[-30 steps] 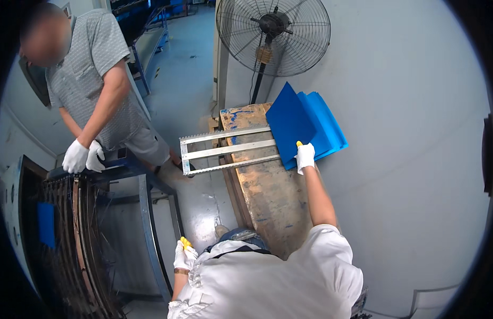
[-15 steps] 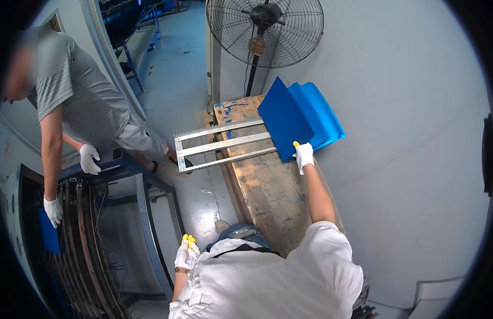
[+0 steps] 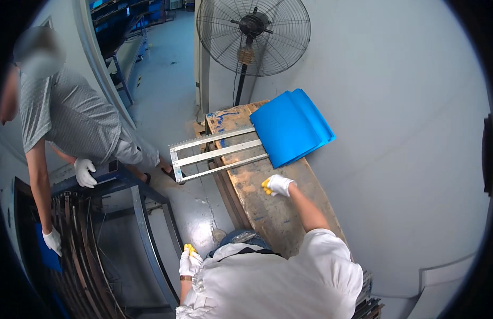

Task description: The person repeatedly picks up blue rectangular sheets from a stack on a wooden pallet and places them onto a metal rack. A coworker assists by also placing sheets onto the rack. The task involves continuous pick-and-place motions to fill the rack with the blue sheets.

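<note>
A stack of blue sheets (image 3: 289, 127) lies on the far half of a worn wooden bench (image 3: 289, 212), fanned out at its right side. Under its left edge runs a pale metal ladder-like frame (image 3: 217, 153), which sticks out past the bench to the left. My right hand (image 3: 279, 185), in a white glove with yellow fingertips, hovers over the bench just nearer than the sheets. Its fingers are curled and nothing shows in them. Down by my left side is my left hand (image 3: 190, 260), gloved alike, fingers bent in with no object visible.
A co-worker (image 3: 71, 111) in a grey shirt leans over a dark rack (image 3: 79, 228) at left, one gloved hand by a blue sheet (image 3: 48, 250). A blue metal stand (image 3: 145, 223) stands between us. Behind the bench is a large fan (image 3: 253, 32); a wall (image 3: 395, 133) borders it at right.
My right hand has let go of the raised blue sheet and drawn back toward me. That sheet now lies flat on the stack. My left hand stays low at my side.
</note>
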The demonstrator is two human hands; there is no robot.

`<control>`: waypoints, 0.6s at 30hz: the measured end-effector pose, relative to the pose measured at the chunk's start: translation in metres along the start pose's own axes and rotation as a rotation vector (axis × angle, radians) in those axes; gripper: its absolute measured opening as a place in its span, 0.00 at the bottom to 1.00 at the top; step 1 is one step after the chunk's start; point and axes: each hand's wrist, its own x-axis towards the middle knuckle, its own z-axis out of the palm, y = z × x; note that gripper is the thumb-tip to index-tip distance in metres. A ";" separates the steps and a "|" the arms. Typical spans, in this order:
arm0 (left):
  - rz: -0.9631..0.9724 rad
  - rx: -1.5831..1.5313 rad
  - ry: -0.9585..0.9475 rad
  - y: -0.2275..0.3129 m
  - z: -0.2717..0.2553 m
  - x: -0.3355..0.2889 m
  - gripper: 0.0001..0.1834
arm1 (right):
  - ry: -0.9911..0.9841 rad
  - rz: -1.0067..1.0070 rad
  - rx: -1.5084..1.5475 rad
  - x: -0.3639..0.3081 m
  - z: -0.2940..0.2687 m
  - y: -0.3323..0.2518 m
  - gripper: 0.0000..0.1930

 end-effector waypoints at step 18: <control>0.258 -0.360 -0.245 0.048 -0.101 -0.042 0.14 | -0.646 -0.745 -2.011 0.118 0.240 0.053 0.12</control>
